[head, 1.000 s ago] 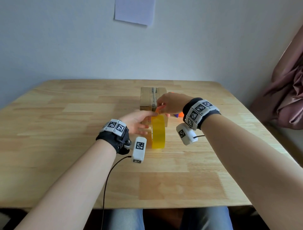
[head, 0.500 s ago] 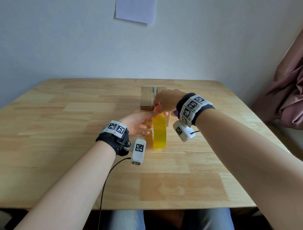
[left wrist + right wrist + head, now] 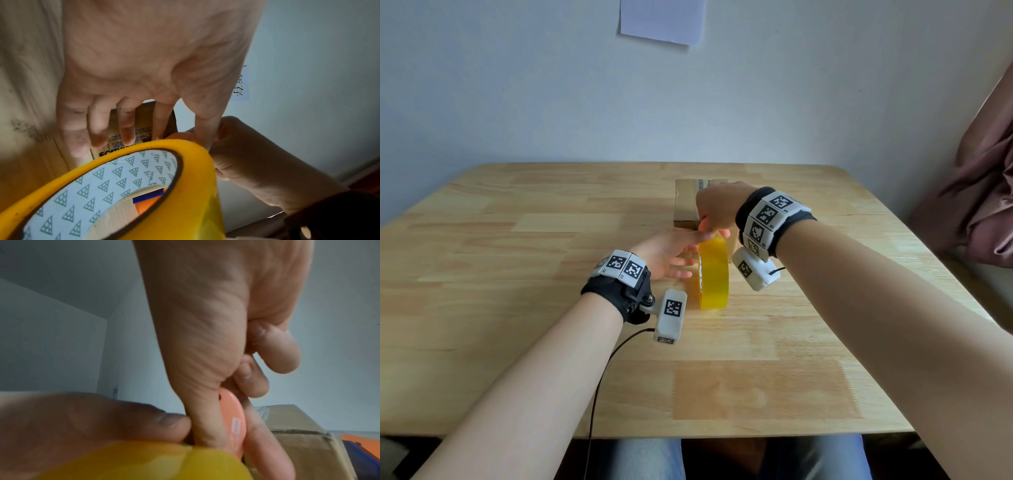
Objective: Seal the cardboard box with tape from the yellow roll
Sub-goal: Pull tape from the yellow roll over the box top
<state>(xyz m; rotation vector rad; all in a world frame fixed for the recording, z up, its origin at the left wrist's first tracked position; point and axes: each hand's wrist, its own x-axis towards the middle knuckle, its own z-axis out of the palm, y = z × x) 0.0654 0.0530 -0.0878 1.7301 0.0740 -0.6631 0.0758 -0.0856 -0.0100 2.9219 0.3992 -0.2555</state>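
Observation:
The yellow tape roll [image 3: 714,274] stands on its edge on the wooden table [image 3: 517,274], in front of the brown cardboard box [image 3: 686,205]. My left hand [image 3: 686,253] lies against the roll's left side with straight fingers. Its thumb [image 3: 205,129] presses on the top of the roll [image 3: 195,186]. My right hand [image 3: 714,231] hovers over the roll's top and pinches a small orange oval tool [image 3: 232,421] between thumb and fingers, right beside the left thumb [image 3: 133,420]. The tool's tip is hidden. The box [image 3: 298,426] lies just behind.
An orange and blue object [image 3: 366,446] lies on the table to the right of the box, mostly hidden by my right wrist in the head view. A wall stands behind the table, pink fabric [image 3: 979,192] at the right. A cable [image 3: 599,383] trails from my left wrist.
My right hand has shifted a little to the left over the roll's top, closer to my left thumb. The left hand and the roll have stayed in place.

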